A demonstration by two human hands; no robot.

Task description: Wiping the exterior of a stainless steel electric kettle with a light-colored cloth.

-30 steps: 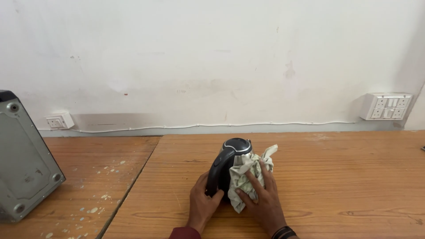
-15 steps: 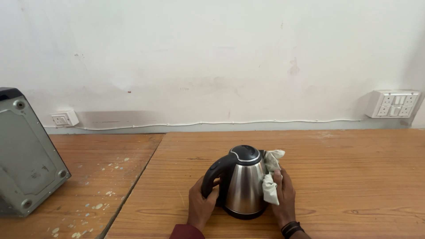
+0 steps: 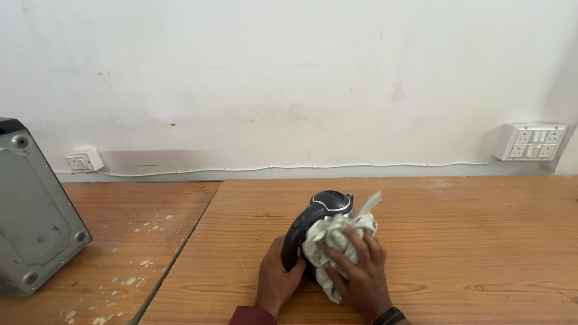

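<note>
A steel electric kettle with a black lid and black handle stands on the wooden table, near its front edge. My left hand grips the base of the kettle by the lower end of the handle. My right hand presses a crumpled pale cloth against the kettle's front side, covering most of the steel body. A dark red sleeve shows at my left wrist and a dark band at my right wrist.
A grey metal box leans tilted on the left table, which is speckled with pale paint spots. A white wall socket sits at the left, a switch panel at the right, with a white cable along the wall.
The cloth and my right hand have moved from the kettle's right side round to its front, hiding the steel body again. The kettle has stayed in place under my left hand.
</note>
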